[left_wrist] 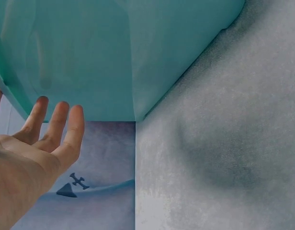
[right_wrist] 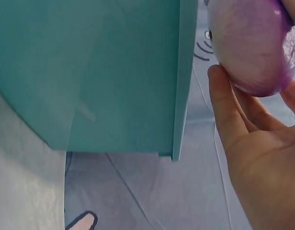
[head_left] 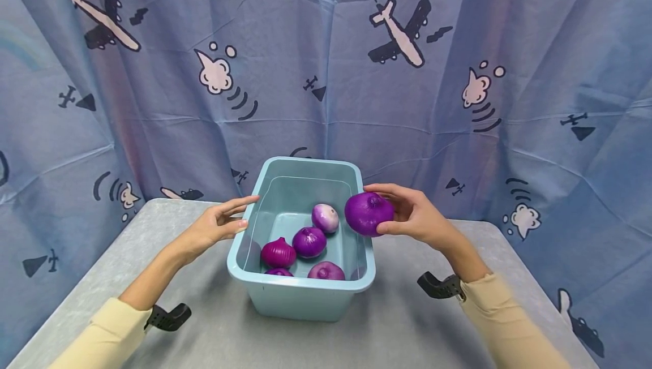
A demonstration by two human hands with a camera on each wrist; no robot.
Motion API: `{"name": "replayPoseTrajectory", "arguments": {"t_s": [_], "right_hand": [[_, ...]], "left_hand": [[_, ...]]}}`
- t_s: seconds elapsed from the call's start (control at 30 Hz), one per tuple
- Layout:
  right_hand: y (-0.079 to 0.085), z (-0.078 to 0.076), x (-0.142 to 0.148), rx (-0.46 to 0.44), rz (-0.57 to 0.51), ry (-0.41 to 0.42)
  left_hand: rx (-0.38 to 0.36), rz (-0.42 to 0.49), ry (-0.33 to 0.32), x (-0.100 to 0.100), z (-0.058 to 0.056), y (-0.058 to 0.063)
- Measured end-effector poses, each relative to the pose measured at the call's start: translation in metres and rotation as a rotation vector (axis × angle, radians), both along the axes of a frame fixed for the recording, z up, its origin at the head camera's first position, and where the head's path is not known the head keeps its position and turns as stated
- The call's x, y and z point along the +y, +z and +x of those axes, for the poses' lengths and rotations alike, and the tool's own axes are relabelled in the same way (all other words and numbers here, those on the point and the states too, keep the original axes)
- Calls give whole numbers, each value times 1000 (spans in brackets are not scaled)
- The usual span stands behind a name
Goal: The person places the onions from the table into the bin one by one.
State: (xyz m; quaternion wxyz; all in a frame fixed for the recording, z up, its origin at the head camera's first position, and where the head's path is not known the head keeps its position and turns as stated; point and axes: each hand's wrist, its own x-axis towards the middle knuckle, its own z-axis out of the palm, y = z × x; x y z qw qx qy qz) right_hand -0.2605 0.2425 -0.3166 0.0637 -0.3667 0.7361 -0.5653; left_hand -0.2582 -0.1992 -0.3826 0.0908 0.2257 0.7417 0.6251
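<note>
My right hand (head_left: 412,213) grips a large purple onion (head_left: 368,214) above the right rim of a light blue plastic bin (head_left: 295,301). In the right wrist view, the fingers curve round the onion (right_wrist: 253,45), whose side there is paler. My left hand (head_left: 211,224) is at the bin's left rim, its fingertips right at the edge and its fingers loosely extended. Several onions lie on the bin's floor: a pale-topped one (head_left: 325,218), a dark purple one (head_left: 309,242), a reddish one (head_left: 278,253) and a pinkish one (head_left: 326,271). Another onion (head_left: 279,272) is partly hidden by the near rim.
The bin stands on a grey table (head_left: 407,324). Close behind the table hangs a blue curtain (head_left: 285,74) printed with airplanes. A black wrist strap (head_left: 170,318) is on the left forearm, and a similar strap (head_left: 439,286) is on the right.
</note>
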Motion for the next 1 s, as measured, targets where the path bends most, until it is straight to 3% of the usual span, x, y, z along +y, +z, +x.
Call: {"name": "replayPoseTrajectory", "arguments": {"t_s": [0.27, 0.6, 0.83, 1.0], "right_hand": [[-2, 1, -15, -11, 3, 65], [-2, 2, -13, 40, -26, 86], [-10, 8, 3, 6, -50, -8], [-22, 13, 17, 5, -21, -94]], "left_hand": [[-2, -3, 4, 1, 1, 2], [-6, -11, 10, 2, 3, 3], [-2, -28, 12, 2, 1, 2], [42, -67, 18, 2, 3, 0]]}}
